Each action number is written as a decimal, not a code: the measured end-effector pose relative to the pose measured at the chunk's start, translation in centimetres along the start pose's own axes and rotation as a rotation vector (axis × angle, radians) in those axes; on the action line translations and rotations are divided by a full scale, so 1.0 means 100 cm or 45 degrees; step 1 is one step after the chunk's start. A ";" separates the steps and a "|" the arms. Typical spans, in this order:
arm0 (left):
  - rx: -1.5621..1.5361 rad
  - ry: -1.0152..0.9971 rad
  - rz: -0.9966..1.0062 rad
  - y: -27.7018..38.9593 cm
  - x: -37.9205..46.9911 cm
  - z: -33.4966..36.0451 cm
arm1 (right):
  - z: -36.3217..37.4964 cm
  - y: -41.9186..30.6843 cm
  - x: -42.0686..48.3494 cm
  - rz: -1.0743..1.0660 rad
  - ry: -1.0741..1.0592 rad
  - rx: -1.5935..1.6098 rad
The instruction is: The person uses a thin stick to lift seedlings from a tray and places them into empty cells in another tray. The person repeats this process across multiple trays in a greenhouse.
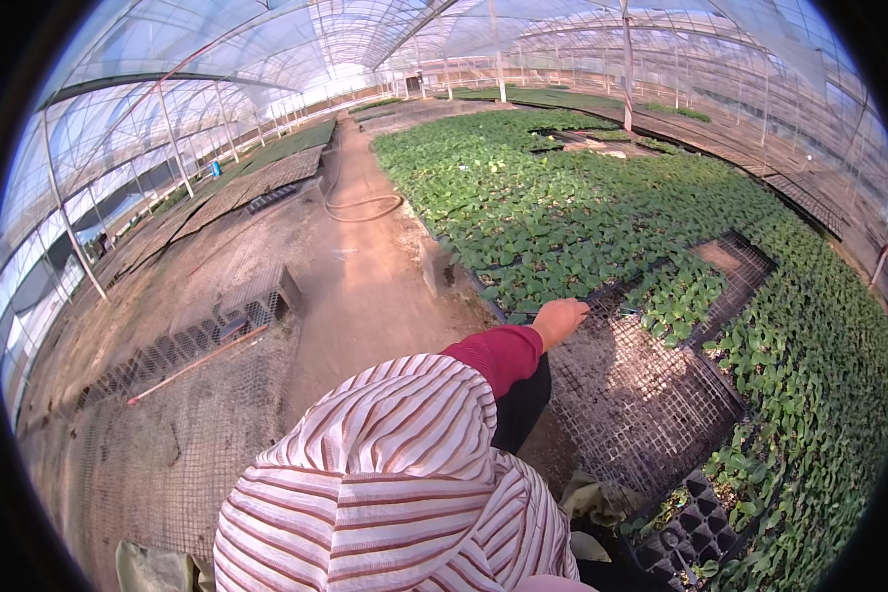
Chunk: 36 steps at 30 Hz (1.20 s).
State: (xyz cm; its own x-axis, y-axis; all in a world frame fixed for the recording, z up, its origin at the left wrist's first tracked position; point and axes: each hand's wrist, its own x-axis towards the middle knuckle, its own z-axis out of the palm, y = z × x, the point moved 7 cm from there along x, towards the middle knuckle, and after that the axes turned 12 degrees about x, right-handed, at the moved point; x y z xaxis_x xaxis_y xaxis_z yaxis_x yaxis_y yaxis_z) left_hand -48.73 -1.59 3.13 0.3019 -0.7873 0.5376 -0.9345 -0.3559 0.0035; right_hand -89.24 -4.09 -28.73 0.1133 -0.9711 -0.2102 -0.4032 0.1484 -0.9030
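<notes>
My left hand point(561, 323), at the end of a maroon sleeve point(499, 357), reaches over the near edge of a wire-mesh bench point(621, 414). Its fingertips are by the dark rim of a seedling tray; whether they grip it is hidden. Leafy green seedlings point(547, 277) stand in trays just beyond the hand. A separate block of seedlings point(677, 296) sits to its right on the mesh. My right hand is out of view. Striped cloth headwear point(385, 481) covers the lower middle of the view.
A black cell tray point(699, 525) with few plants lies at lower right. Dense seedlings point(814, 385) line the right side. On the left, a dirt aisle point(362, 274) with a coiled hose point(362, 209) runs beside another mesh bench point(200, 436) bearing a long stick point(196, 364). Greenhouse posts point(627, 66) rise behind.
</notes>
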 end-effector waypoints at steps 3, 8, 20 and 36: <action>0.034 -0.097 -0.038 0.000 -0.003 0.000 | 0.005 -0.003 -0.002 -0.015 -0.002 -0.012; -0.011 -0.130 -0.072 0.002 -0.008 -0.005 | 0.006 -0.007 -0.004 -0.033 0.013 -0.034; -0.007 -0.108 -0.081 0.000 -0.008 -0.014 | -0.004 -0.017 -0.005 -0.099 0.062 -0.057; -0.037 -0.075 -0.132 -0.012 -0.009 -0.011 | -0.031 -0.027 -0.010 -0.158 0.209 -0.043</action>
State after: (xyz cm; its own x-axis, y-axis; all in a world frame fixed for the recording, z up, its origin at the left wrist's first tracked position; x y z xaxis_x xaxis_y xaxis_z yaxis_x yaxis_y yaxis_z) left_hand -48.08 0.08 3.54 0.4068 -0.7755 0.4828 -0.9026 -0.4228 0.0815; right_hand -91.08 -4.12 -24.94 0.0156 -0.9994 -0.0318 -0.4258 0.0221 -0.9045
